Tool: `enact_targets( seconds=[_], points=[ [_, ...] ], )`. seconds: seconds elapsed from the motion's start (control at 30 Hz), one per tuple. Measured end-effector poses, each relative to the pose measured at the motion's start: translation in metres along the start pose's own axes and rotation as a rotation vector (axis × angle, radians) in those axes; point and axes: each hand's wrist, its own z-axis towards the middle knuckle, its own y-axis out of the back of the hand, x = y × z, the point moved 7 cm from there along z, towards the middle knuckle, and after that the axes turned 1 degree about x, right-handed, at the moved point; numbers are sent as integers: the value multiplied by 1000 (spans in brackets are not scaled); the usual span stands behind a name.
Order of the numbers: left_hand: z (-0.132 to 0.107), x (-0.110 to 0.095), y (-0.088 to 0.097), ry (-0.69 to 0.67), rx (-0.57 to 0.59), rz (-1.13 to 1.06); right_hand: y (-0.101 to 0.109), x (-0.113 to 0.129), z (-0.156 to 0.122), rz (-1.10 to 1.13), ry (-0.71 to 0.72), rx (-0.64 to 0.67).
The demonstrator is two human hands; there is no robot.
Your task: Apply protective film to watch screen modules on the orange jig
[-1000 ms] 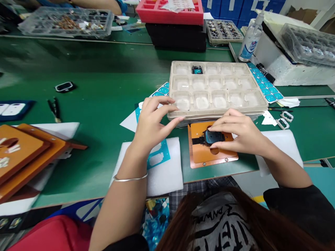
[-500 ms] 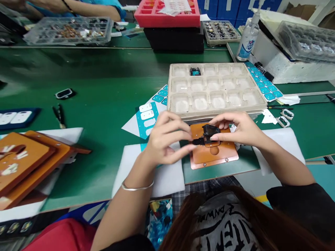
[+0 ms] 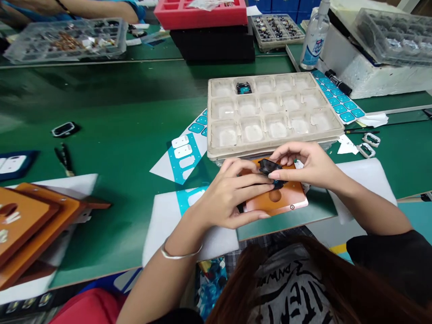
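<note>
My right hand (image 3: 305,165) pinches a black plastic casing (image 3: 269,166) between thumb and fingers, tilted above an orange jig plate (image 3: 280,202). A bit of blue shows at the casing's lower side. From the left, my left hand (image 3: 232,193) reaches across the plate with fingers stretched out, their tips touching the casing's near side; its thumb lies apart, lower over the plate. Behind the hands, a pale plastic tray (image 3: 275,144) of square pockets holds one black frame with blue (image 3: 243,88) in its back row.
Blue-and-white sticker sheets (image 3: 184,155) lie left of the tray. White foam sheets (image 3: 158,225) flank the plate. Orange jigs (image 3: 30,225) are stacked at left. Tweezers (image 3: 64,159), a clear pump bottle (image 3: 315,40), white frames (image 3: 366,150) and a co-worker's arm (image 3: 104,10) are also visible.
My left hand has moved right, its fingers straightening to reach the casing. The black strip beside the casing is now hidden. My right hand keeps its pinch. The view has shifted slightly.
</note>
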Motion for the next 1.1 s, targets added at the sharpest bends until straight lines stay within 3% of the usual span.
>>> enact_targets(
  seconds=[0.1, 0.2, 0.37, 0.47, 0.53, 0.73, 0.9, 0.97, 1.1],
  points=[
    [0, 1, -2, 18, 20, 1, 10, 6, -2, -42, 57, -65],
    [-1, 2, -1, 26, -1, 11, 18, 19, -5, -203, 205, -124],
    [-6, 7, 24, 77, -278, 110, -2, 37, -13, -544, 488, 48],
    [-12, 12, 38, 145, -457, 151, -12, 36, -15, -597, 532, 101],
    [-14, 12, 40, 160, -501, 169, -15, 33, -15, -607, 528, 109],
    [-14, 14, 39, 240, -484, 162, -19, 29, -16, -613, 484, 138],
    [-15, 13, 41, 223, -459, 156, -13, 34, -16, -577, 492, 92],
    [-11, 10, 37, 164, -373, 129, -1, 39, -15, -531, 480, -6],
    [-4, 6, 16, 66, -88, 52, 21, 40, -14, -493, 369, -199]
  ],
)
